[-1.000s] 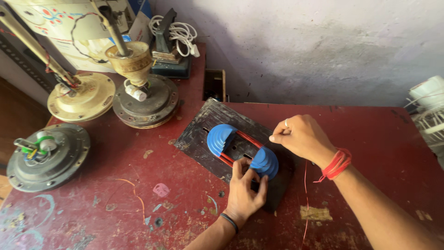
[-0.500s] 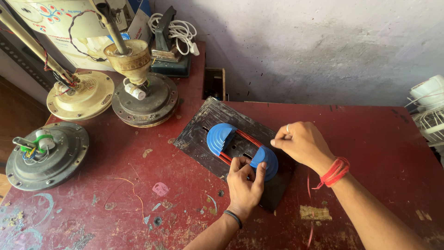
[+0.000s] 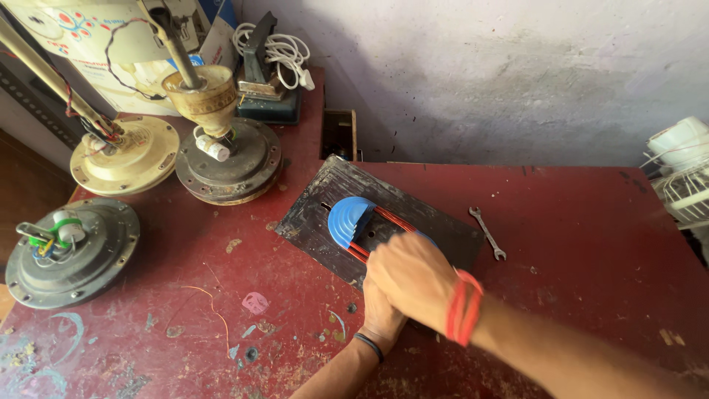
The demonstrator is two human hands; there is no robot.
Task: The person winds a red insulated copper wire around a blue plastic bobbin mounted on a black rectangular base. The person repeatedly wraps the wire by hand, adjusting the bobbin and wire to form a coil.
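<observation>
Right hand (image 3: 413, 284) now shifted left over near end of blue winding former (image 3: 351, 220), covering left hand (image 3: 382, 314) beneath. Both hands pressed together at that end; actual grip hidden, cannot tell. Former with red copper wire (image 3: 384, 218) sits on dark wooden board (image 3: 310, 218), mid red desk (image 3: 576, 244). Small spanner (image 3: 487, 233) lies just right of board. Fan motors (image 3: 70, 251) stand at left.
</observation>
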